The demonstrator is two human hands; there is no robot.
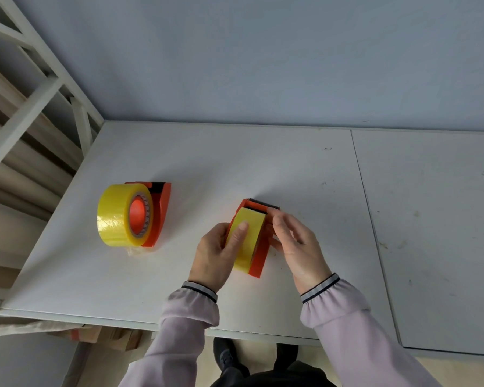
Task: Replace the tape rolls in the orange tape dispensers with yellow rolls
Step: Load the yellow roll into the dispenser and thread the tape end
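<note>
Two orange tape dispensers stand on the white table [263, 163]. The left dispenser [162, 210] carries a large yellow roll [115, 213] on its orange hub and no hand touches it. The second dispenser [260, 261] sits in front of me with a yellow roll [248, 241] in it. My left hand [218, 252] grips that roll from the left, thumb lying across its face. My right hand [296, 241] holds the dispenser's right side, fingertips pinched near the dark cutter end [263, 205].
A white metal rack [31, 107] with brown boards stands at the left past the table's edge. A seam [375, 233] splits off a second tabletop on the right. Cardboard boxes [109, 335] sit under the near table edge. A blue-grey wall is behind.
</note>
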